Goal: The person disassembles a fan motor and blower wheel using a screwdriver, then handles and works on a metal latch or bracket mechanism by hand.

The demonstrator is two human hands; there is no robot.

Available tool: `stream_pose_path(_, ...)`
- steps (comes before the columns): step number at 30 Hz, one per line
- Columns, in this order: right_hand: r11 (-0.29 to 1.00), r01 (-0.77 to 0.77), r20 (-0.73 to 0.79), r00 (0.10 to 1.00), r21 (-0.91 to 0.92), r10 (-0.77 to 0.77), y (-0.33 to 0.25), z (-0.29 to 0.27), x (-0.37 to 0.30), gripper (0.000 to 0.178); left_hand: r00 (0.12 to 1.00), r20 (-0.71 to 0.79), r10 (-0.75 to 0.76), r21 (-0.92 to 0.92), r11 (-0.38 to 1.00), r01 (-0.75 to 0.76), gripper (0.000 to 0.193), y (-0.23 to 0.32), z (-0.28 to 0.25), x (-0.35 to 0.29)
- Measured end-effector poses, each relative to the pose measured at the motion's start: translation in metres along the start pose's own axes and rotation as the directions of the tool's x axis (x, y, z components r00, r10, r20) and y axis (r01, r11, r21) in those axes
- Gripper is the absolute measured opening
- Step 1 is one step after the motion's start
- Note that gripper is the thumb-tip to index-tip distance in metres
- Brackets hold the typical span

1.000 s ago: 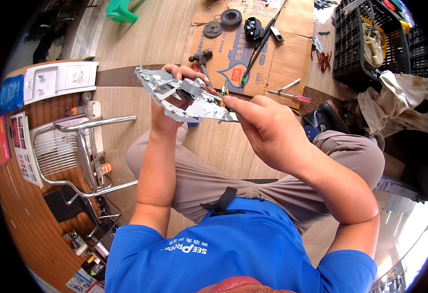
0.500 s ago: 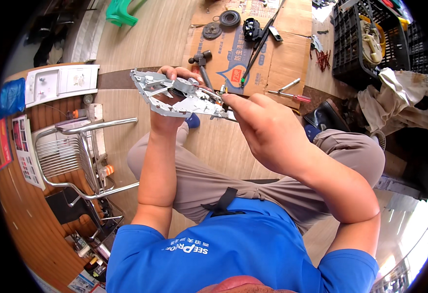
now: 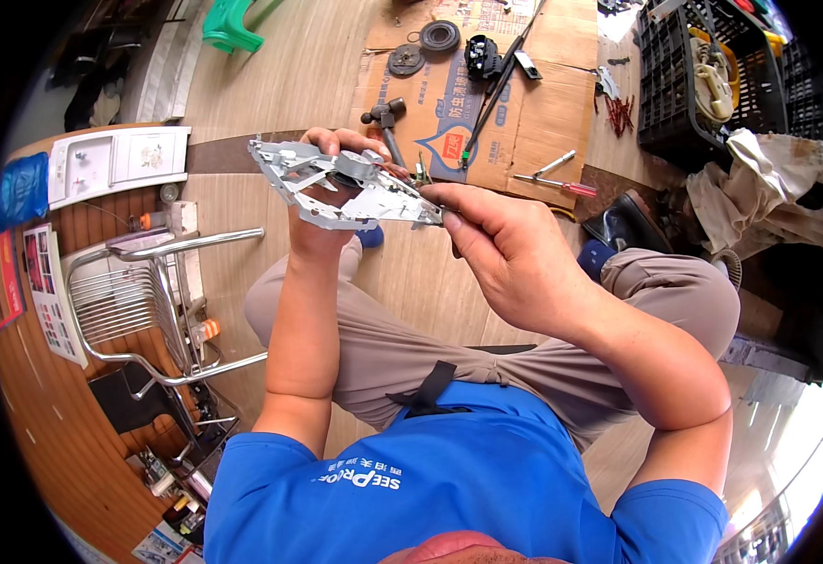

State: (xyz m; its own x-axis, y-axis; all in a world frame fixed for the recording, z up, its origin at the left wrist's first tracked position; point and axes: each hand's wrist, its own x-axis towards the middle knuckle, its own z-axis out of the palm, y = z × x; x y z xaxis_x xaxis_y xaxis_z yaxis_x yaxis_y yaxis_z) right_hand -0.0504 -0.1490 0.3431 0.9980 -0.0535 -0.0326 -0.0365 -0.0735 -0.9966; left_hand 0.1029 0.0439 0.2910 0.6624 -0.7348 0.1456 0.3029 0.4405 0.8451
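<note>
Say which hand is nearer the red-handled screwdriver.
Right: the right hand is just below the screwdriver in view; the left hand, at the gray part, is well to its left.

Matt met. frame (image 3: 379, 201), smooth plast. stool (image 3: 228, 26)

Shiny slatted metal chair (image 3: 122, 299) left of left hand (image 3: 334, 143); green plastic stool (image 3: 228, 28) well beyond same hand. Black lattice plastic crate (image 3: 660, 94), crumpled off-white cloth (image 3: 778, 193) right of right hand (image 3: 522, 252).
</note>
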Motion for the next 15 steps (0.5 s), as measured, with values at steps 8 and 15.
stream_pose_path(8,0.998,0.061,-0.035,0.997,-0.034,-0.062,0.0029,0.0016,0.0006,0.024,1.0,-0.001,-0.017,0.03,0.999,0.017,0.03,-0.0002,-0.0011,-0.0002)
stream_pose_path(15,0.99,0.089,-0.033,0.995,-0.11,-0.093,-0.0008,0.0009,0.001,0.023,1.0,-0.014,-0.003,0.029,1.0,0.003,0.03,0.0,-0.0005,-0.0014)
